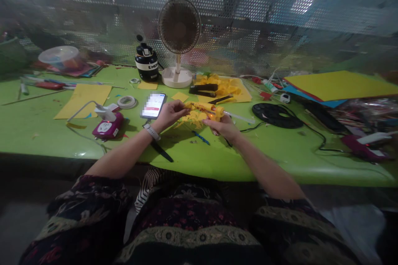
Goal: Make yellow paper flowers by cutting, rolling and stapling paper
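My right hand (pixel 224 128) is wrapped round a yellow hot glue gun (pixel 217 112), which shows a small orange light. From its rear end sticks out a clear glue stick (pixel 241 116). The gun's nose points left, towards my left hand (pixel 170 114). There, thumb and fingers pinch a small yellow paper piece (pixel 187 106), partly hidden by the fingers. Cut yellow paper shapes (pixel 194 121) lie on the green table (pixel 174 149) under both hands. Just in front of them is a thin twisted blue piece (pixel 201 137).
A phone (pixel 153 105) lies beside my left wrist, with a tape roll (pixel 127 102) and purple power adapter (pixel 108 127) further left. Behind stand a fan (pixel 177 76) and a bottle (pixel 146 64). A black stapler (pixel 203 89) and a black disc (pixel 276 115) are nearby; a cord runs right.
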Available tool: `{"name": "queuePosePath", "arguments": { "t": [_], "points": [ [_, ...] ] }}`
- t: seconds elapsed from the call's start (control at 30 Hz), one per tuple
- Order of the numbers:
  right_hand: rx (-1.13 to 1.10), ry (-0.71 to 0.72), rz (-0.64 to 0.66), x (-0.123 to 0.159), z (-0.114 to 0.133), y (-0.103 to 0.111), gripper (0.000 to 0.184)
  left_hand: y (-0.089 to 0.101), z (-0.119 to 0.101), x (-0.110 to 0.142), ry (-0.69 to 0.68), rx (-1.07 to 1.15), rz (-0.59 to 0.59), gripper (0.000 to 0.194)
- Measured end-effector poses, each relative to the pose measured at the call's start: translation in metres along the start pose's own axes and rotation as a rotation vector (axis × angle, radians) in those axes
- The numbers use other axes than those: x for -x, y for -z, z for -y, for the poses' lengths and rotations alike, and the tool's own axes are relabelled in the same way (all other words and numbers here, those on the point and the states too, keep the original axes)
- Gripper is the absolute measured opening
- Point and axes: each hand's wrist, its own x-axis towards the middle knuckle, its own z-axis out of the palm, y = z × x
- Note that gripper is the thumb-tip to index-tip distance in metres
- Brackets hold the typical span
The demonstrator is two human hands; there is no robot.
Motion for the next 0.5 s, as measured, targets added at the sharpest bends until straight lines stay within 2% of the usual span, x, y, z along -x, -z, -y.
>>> {"name": "queuePosePath", "arguments": {
  "t": [0.5],
  "points": [
    [0.002, -0.002, -0.007, 0.0007, 0.0025, -0.0011, 0.031, 0.0006, -0.0006, 0.0009, 0.005, -0.018, -0.007, 0.04]
  ]
}}
